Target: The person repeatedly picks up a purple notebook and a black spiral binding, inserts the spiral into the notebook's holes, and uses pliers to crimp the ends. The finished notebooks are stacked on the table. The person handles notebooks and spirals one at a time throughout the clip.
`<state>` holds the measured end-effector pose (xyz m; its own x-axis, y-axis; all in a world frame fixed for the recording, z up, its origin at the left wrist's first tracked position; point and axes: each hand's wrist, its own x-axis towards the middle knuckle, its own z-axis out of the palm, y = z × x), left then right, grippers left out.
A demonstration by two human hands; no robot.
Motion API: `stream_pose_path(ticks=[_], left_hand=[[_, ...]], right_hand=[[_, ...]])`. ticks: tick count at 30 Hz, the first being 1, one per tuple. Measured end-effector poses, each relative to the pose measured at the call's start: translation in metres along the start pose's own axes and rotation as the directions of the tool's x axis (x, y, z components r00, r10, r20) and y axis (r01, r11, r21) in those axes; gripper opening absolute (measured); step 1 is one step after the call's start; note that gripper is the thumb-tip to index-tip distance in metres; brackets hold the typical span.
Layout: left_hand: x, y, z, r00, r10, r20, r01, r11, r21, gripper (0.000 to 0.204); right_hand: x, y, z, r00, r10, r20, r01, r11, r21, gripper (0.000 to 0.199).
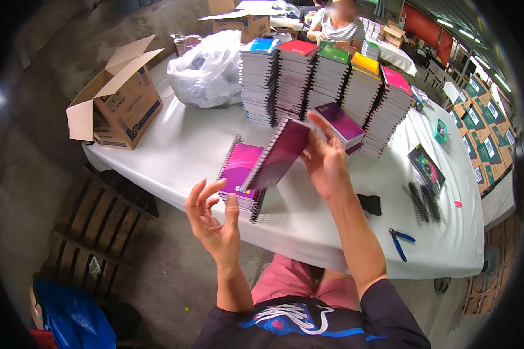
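A purple spiral notebook (281,150) is tilted in the air above the table, its right edge gripped by my right hand (327,166). Below and left of it lies a short stack of purple spiral notebooks (237,170), partly covered by the held one. My left hand (214,224) is open and empty beside that stack, fingers curled loosely and apart. Behind my right hand rests another pile of purple notebooks (340,123), partly hidden by its fingers.
Tall stacks of spiral notebooks (294,81) line the back, beside a white plastic bag (206,72) and an open cardboard box (125,104). Blue-handled pliers (400,241), black spiral wires (425,203) and a dark booklet (426,168) lie right. A person (339,26) sits beyond.
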<state>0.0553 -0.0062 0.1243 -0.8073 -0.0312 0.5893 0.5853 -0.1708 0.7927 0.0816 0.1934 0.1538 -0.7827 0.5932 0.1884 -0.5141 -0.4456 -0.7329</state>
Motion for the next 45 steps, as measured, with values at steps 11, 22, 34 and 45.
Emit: stream_pose_path(ticks=[11,22,34,45], left_hand=[[-0.002,-0.076,-0.011,0.933,-0.358,-0.028,0.346,0.919,-0.19,0.041],[-0.003,-0.105,0.019,0.957,-0.29,-0.02,0.286,0.953,-0.095,0.052],[-0.002,-0.11,0.027,0.944,-0.325,-0.056,0.315,0.938,-0.143,0.05],[0.0,-0.05,0.011,0.92,0.134,-0.367,-0.142,0.99,0.006,0.04]], right_hand=[[0.049,0.066,0.069,0.389,0.352,0.851,0.754,0.409,-0.514,0.047],[0.064,0.13,-0.033,0.979,-0.014,0.203,0.155,0.695,-0.702,0.042],[0.059,0.114,-0.005,0.971,-0.033,0.237,0.234,0.343,-0.91,0.028],[0.092,-0.082,-0.165,0.959,-0.099,-0.265,-0.263,0.029,-0.964,0.061]])
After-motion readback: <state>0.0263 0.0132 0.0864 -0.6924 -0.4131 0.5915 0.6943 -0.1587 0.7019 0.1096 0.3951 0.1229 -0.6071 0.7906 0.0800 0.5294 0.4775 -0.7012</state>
